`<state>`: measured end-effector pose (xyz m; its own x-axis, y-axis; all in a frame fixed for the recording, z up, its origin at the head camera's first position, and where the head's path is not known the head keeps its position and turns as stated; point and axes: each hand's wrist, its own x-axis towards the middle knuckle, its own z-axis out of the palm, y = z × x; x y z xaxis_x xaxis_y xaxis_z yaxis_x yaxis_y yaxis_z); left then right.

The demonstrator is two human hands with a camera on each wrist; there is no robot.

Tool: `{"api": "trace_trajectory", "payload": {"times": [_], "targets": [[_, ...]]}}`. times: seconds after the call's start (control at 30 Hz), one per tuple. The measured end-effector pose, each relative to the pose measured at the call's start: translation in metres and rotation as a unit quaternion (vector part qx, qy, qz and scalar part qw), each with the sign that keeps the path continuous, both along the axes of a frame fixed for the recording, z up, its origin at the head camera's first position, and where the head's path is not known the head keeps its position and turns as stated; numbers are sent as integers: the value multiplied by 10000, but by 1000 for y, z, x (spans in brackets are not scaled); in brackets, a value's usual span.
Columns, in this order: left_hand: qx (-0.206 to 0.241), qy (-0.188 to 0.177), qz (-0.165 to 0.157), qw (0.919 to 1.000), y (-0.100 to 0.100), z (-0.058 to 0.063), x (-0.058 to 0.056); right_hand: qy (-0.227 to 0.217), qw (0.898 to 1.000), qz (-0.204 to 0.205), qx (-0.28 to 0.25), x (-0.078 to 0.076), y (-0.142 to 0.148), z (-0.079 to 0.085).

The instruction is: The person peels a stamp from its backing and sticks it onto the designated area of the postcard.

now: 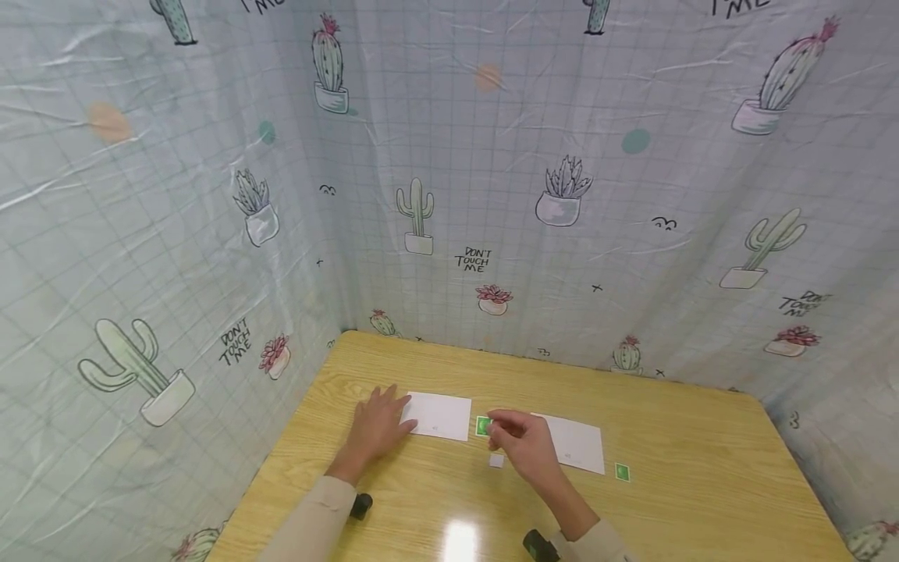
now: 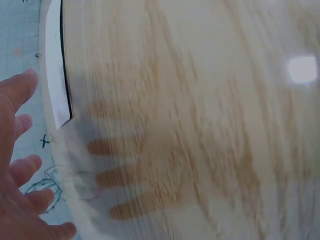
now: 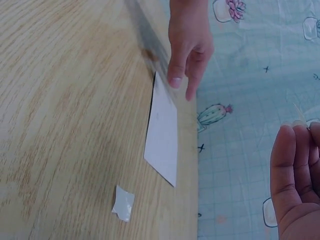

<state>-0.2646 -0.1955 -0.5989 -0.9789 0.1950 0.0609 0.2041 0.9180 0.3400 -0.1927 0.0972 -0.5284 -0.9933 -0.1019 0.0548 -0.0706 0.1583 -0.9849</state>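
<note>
While aloft, green square [image 1: 482,425] in right fingers [image 3: 284,156]

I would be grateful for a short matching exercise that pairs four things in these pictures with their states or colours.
1. left hand
2. right hand
3. small white scrap
4. table

A. yellowish, with wood grain
B. pinching a small green square at the fingertips
C. fingers spread, by the left white card
D. lying loose, with uneven edges

Right pairs: 1-C, 2-B, 3-D, 4-A.
</note>
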Motion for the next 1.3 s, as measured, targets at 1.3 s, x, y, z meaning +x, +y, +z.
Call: {"api": "trace_trajectory", "payload": {"times": [1.3], "targets": [[828,-1195,-10,9894,-17,-12,-6,26,9999,-113,-101,-15,-23,-20]]}}
